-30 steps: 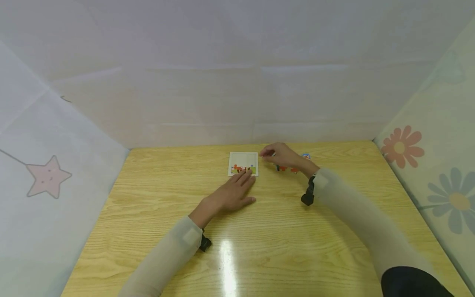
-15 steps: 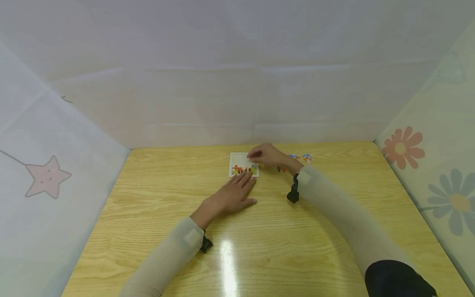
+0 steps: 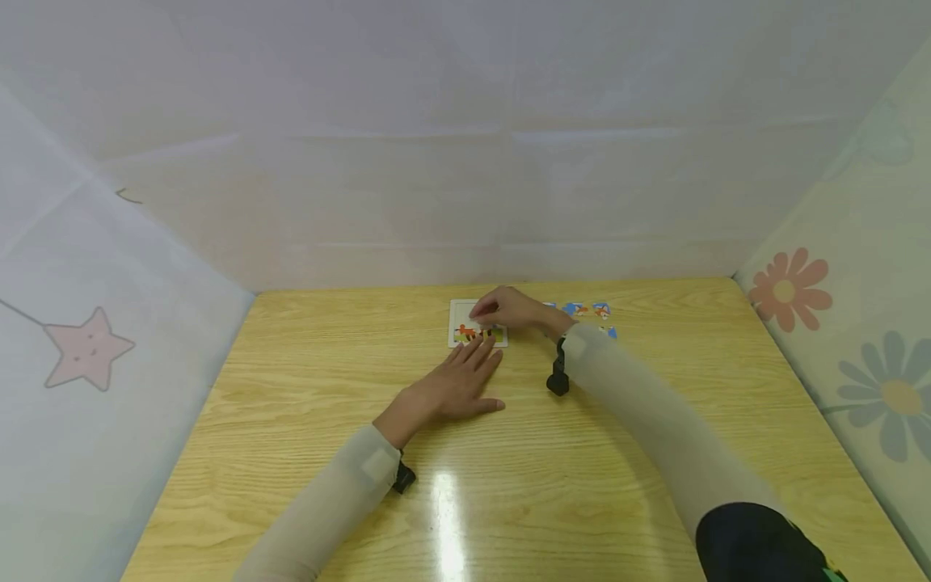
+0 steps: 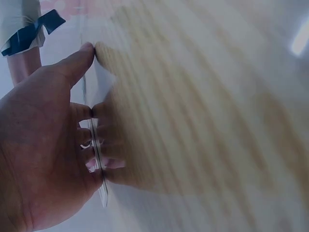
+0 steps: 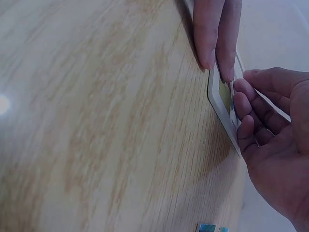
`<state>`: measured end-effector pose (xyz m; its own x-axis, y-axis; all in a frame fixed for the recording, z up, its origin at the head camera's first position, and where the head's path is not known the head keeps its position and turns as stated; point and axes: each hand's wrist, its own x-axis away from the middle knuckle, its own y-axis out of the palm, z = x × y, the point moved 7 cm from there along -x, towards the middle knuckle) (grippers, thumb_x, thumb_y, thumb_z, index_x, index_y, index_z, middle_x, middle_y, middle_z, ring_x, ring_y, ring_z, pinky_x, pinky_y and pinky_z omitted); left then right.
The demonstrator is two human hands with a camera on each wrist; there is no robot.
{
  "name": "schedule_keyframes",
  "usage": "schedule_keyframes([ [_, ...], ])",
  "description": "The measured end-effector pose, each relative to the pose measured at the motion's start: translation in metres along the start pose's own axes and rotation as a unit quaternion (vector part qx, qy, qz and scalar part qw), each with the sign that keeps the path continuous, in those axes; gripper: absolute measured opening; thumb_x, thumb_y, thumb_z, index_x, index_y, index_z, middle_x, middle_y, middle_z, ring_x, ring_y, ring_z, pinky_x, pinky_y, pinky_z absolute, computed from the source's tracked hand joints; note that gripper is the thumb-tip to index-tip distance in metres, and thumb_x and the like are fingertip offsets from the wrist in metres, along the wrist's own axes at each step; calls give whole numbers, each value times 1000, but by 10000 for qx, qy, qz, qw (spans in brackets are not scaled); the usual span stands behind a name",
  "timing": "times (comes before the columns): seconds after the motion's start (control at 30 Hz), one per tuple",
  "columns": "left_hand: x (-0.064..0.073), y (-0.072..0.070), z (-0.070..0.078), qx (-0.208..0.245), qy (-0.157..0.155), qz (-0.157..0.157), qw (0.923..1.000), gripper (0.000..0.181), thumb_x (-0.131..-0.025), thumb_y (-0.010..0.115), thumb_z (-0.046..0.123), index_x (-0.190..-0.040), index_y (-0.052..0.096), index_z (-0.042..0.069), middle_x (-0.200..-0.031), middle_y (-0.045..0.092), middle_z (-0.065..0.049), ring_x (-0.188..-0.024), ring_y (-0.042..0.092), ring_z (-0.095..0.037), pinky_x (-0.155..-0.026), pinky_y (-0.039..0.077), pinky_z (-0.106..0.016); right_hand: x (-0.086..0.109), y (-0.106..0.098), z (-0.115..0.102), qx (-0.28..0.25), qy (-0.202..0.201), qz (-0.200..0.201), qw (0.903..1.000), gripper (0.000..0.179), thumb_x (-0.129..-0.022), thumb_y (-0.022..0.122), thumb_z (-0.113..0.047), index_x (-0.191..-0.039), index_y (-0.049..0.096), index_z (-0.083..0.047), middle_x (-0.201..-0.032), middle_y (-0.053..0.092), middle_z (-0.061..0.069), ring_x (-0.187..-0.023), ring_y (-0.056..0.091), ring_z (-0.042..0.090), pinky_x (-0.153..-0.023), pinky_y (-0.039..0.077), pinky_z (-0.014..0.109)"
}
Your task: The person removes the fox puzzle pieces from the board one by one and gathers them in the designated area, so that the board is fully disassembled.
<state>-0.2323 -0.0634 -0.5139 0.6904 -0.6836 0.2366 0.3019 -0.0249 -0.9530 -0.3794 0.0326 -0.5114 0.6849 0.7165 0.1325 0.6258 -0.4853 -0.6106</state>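
A square puzzle board (image 3: 452, 311) with a pale rim lies near the table's far edge, colourful puzzle pieces (image 3: 465, 332) along its near part. My left hand (image 3: 452, 388) lies flat with straight fingers, its fingertips on the board's near edge. Over the middle of the board, my right hand (image 3: 515, 309) has its thumb and fingers bent together in a pinch on a small puzzle piece, mostly hidden by the fingers. In the right wrist view, the right hand's fingertips (image 5: 245, 126) are down at the board, close to the left fingers.
Several loose puzzle pieces (image 3: 575, 309) lie right of the board, some partly hidden by the right wrist. The wooden table (image 3: 313, 364) meets a pale fabric wall (image 3: 385, 202) at the back, with side walls left and right. A bright reflection shines on the near tabletop.
My right hand has moved left from beside the loose pieces to over the board, uncovering more loose pieces on the right. The left hand has stayed at the board's near edge.
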Motion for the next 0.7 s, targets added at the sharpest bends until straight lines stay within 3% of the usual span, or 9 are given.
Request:
schedule_keyframes([
  [0.23,2,-2,0,15,70,-203,9998,94,-107,46,66,-171,9,8,-178,-2,-17,-164,0,-37,-132,11,-56,-4,5,-3,215,-13,-101,9997,27,-108,63,-13,-131,75,-4,-127,75,10,-110,70,20,-98,58,37],
  [0.7,1,-1,-5,22,59,-295,9995,96,-105,46,68,-172,8,11,-178,-4,-14,-165,-3,-33,-133,8,-53,-7,12,-7,24,-200,-313,9993,27,-109,61,-12,-130,76,-6,-122,73,8,-104,68,19,-91,58,34],
])
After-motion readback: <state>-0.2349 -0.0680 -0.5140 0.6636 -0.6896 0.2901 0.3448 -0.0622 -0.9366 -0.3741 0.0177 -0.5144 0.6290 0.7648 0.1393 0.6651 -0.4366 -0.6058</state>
